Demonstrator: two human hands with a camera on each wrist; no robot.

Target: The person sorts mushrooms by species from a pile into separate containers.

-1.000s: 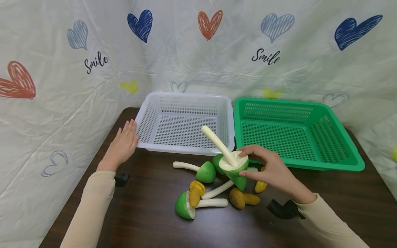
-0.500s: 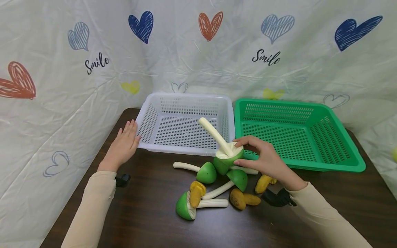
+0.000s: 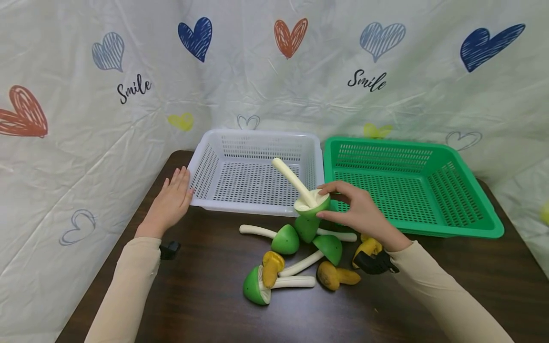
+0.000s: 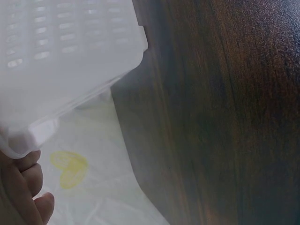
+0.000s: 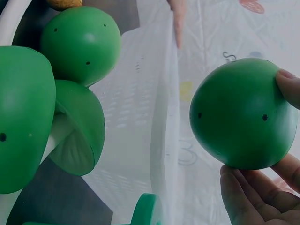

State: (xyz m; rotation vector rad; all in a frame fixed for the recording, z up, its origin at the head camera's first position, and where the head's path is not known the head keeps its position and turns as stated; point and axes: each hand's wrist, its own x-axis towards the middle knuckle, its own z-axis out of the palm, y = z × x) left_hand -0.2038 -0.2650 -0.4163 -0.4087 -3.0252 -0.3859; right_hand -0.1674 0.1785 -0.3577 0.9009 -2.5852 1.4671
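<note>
My right hand pinches a toy mushroom by its green cap, thumb on one side and fingers on the other. Its white stem points up and to the left, over the front rim of the white basket. In the right wrist view the underside of the held cap shows black dots. My left hand rests against the left rim of that basket, fingers straight. Several green-capped mushrooms lie below on the table, with brownish-yellow mushrooms among them.
A green basket stands directly right of the white one. Both are on the dark wooden table, close to a white curtain printed with hearts. One yellow mushroom lies partly behind the right wrist's camera.
My right hand has lifted the green mushroom and moved it up and left, from above the other mushrooms to the white basket's front rim. The left hand has stayed in place.
</note>
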